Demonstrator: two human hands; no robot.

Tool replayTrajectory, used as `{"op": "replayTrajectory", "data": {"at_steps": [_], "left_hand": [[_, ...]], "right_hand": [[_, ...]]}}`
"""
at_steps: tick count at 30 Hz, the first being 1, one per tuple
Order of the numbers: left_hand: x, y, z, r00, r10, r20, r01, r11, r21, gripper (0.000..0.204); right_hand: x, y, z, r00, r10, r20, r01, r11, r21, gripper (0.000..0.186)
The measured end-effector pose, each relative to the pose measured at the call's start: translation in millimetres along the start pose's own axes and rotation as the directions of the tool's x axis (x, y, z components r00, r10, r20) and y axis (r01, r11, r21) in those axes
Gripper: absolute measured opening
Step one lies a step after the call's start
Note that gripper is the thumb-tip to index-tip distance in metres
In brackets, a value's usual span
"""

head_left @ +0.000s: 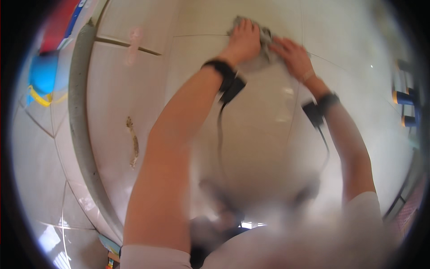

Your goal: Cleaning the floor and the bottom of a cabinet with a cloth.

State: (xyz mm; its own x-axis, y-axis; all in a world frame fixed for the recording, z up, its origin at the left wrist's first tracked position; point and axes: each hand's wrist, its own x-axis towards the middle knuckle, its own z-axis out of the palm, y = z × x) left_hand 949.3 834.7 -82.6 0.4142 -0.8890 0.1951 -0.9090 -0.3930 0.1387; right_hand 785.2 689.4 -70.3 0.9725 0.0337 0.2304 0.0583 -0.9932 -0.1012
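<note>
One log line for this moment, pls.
left hand: on grey cloth | right hand: fingers at cloth's right side | cloth: rumpled, on pale tiled surface

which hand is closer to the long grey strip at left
Left: the left hand, on a grey cloth, lies right of the long grey strip; the right hand is farther right.

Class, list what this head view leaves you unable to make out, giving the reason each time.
Head view: the full outline of the grey cloth, partly covered by the left hand.
Head view: the red thing's whole shape, cut off by the dark rim at upper left.
Head view: what the blue pieces with yellow ends belong to, blurred near the right rim.
Head view: what the dark shape low in the picture is, lost in blur.
</note>
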Motion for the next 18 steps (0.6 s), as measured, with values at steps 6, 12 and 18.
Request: {"op": "replayTrajectory", "data": {"at_steps": [6,12,18], "left_hand": [[34,12,12,0.996,-0.020,0.087,0.021,1.000,-0.014,0.045],[-179,126,-31,0.911,0.400,0.098,-0.387,0.913,-0.132,0.051],[-87,158,1,0.866,0.496,0.057,-0.479,0.858,-0.183,0.054]], "right_hand": [[4,18,35,0.980,0.199,0.007,-0.199,0.980,0.022,0.055],[-220,-158,-29,0.994,0.014,0.107,-0.033,0.983,0.180,0.056],[-230,-28,-14,0.962,0.082,0.259,-0.241,0.694,0.678,0.048]]}}
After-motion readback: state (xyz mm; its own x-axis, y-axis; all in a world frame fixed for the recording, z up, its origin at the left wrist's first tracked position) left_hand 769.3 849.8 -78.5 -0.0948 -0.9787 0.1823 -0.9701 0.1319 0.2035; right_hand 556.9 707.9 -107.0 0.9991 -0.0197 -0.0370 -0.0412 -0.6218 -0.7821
